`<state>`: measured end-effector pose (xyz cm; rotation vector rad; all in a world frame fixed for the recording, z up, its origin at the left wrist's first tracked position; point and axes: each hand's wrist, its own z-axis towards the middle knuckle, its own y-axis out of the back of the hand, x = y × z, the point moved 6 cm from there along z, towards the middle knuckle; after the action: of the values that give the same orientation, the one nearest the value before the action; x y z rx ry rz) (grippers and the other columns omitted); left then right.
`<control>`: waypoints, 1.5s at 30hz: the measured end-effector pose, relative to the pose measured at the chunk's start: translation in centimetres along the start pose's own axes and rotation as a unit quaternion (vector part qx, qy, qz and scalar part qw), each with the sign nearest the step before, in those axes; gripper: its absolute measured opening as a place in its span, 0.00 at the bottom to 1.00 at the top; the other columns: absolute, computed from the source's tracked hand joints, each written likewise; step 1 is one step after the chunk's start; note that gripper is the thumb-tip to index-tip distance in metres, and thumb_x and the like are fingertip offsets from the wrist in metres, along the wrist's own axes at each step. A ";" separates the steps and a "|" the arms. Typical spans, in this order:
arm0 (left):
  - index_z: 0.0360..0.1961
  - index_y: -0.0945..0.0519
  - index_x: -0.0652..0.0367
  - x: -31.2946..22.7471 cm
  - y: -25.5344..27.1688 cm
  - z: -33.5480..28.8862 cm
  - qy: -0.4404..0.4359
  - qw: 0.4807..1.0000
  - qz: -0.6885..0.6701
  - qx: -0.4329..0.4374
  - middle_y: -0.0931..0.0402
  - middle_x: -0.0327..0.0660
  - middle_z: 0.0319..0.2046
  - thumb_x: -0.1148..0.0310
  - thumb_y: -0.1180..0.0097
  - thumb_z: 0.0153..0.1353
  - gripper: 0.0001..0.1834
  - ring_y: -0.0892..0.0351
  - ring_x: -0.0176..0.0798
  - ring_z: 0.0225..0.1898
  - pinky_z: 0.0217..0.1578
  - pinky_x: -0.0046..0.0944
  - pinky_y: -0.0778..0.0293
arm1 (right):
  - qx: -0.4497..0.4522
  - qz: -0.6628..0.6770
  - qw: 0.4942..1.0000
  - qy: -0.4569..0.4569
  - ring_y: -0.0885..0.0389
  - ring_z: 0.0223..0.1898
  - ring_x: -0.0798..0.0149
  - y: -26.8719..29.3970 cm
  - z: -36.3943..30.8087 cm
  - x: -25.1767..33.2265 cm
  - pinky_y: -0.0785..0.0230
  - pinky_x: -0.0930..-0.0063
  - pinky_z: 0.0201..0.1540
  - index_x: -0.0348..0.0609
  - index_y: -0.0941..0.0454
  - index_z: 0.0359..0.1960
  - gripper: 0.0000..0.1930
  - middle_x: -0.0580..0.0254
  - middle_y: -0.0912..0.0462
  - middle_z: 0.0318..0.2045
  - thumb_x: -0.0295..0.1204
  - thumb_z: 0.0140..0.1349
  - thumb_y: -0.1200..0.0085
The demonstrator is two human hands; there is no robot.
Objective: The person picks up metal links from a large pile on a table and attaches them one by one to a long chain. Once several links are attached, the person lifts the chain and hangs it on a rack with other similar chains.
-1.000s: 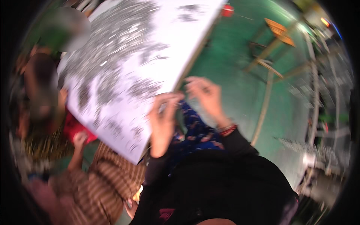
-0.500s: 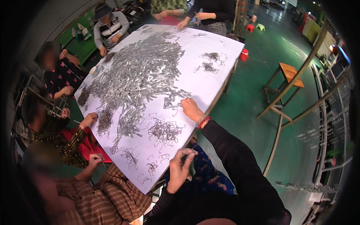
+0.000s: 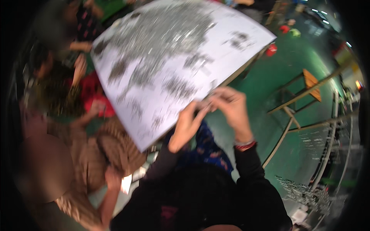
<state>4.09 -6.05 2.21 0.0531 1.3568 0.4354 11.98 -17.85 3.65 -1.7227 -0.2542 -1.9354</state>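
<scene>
My left hand (image 3: 187,124) and my right hand (image 3: 232,109) meet fingertip to fingertip just off the near edge of the white-topped table (image 3: 143,139). Both are closed in a pinch around something small and dark; blur hides what it is. Beyond them on the tabletop lies a loose heap of bent wire hooks (image 3: 179,87). A smaller cluster of hooks (image 3: 157,122) lies left of my left hand. Farther off, a group of grey metal pieces (image 3: 196,61) sits by a broad pile of slender metal pieces (image 3: 165,34).
A person in brown (image 3: 111,148) sits close on my left, with others along the table's left side. To the right, a wooden-topped stool (image 3: 311,85) stands behind a slanting metal rail (image 3: 304,94). A red container (image 3: 271,49) stands by the table's far right corner.
My right hand has come back from the metal pieces on the table to meet my left. The view has shifted and blurred. The person in brown has lowered an arm.
</scene>
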 end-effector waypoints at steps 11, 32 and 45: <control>0.35 0.26 0.65 0.9 0.0 -1.7 -0.091 0.996 0.024 -0.010 0.23 0.46 0.33 0.70 0.46 0.59 0.08 0.23 0.46 0.35 0.35 0.40 0.29 | -0.089 0.006 0.995 0.036 0.26 0.23 0.71 0.2 -2.3 -1.5 0.36 0.80 0.25 0.30 0.23 0.34 0.07 0.59 0.21 0.25 0.15 0.52 0.44; 0.31 0.17 0.61 15.1 13.5 7.6 0.127 0.928 0.327 -0.126 0.20 0.50 0.26 0.68 0.42 0.51 0.09 0.20 0.48 0.30 0.34 0.41 0.26 | -0.060 0.038 0.997 -0.044 0.26 0.22 0.73 0.6 -1.2 -2.8 0.34 0.83 0.24 0.31 0.23 0.32 0.06 0.59 0.21 0.25 0.14 0.52 0.44; 0.38 0.29 0.69 11.6 9.5 8.8 0.003 0.900 0.427 -0.086 0.24 0.57 0.28 0.78 0.50 0.50 0.12 0.23 0.59 0.30 0.33 0.50 0.28 | -0.066 0.034 0.997 -0.011 0.25 0.23 0.73 1.1 -3.1 -0.8 0.32 0.82 0.24 0.32 0.23 0.33 0.07 0.59 0.21 0.27 0.13 0.52 0.43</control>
<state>11.59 8.42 -3.95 0.5151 1.2414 1.2912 9.89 -19.99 2.10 -1.8133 -0.0769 -1.9228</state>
